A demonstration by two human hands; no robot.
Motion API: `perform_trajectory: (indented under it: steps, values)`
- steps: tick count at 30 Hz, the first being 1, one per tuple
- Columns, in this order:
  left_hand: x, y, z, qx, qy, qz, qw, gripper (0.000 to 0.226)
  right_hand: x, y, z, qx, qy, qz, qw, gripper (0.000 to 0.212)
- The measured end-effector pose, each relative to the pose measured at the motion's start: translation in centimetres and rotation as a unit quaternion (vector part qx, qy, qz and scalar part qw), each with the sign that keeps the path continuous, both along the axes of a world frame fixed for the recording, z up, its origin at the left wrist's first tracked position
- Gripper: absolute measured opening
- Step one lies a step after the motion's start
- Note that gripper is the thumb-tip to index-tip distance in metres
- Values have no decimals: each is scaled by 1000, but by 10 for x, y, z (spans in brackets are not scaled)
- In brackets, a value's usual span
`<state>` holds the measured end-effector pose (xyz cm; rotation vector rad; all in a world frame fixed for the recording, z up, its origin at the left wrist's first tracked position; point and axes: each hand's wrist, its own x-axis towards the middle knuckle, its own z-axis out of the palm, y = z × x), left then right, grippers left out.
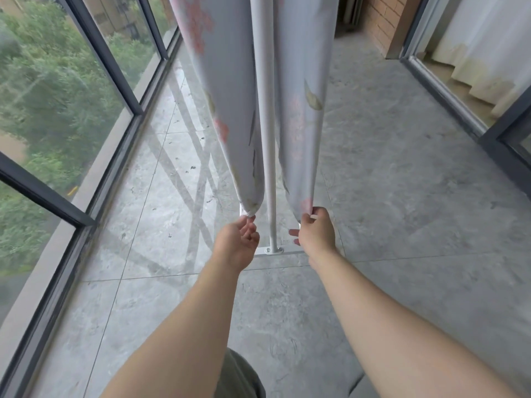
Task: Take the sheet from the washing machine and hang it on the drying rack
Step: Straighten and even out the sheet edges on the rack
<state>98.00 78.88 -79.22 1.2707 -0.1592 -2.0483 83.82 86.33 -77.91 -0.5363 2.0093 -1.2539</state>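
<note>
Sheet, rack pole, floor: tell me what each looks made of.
Sheet: thin cloth, perhaps cotton, matte, flower print; hangs in soft folds. Rack pole: likely metal tube, smooth white paint, screwed bracket at its end. Floor: grey marbled tiles, faint sheen, joint lines showing.

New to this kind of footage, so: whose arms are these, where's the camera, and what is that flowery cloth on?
No machine here. One camera sits on a person's head, looking down, so both bare arms are theirs. A flowered sheet hangs over a white drying rack, one fold each side of its middle bar. The right hand pinches the right fold's near edge. The left hand touches the left fold's end; whether it grips is unclear. Below is grey tiled floor.
</note>
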Motion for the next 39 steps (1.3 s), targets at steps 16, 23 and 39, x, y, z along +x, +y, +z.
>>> perform_trajectory:
  steps: [16, 23, 39]
  values:
    - [-1, -9, -29, -8, 102, 42, 994, 31, -7, 3, -28, -183, -433, -133, 872, 16]
    - [-6, -13, -35, -10, 119, 42, 992, 17, -12, -9, -31, -182, -471, -104, 857, 20]
    - [-7, 1, -38, -40, 135, 11, 990, 10, -9, -19, -47, -173, -492, -147, 840, 37]
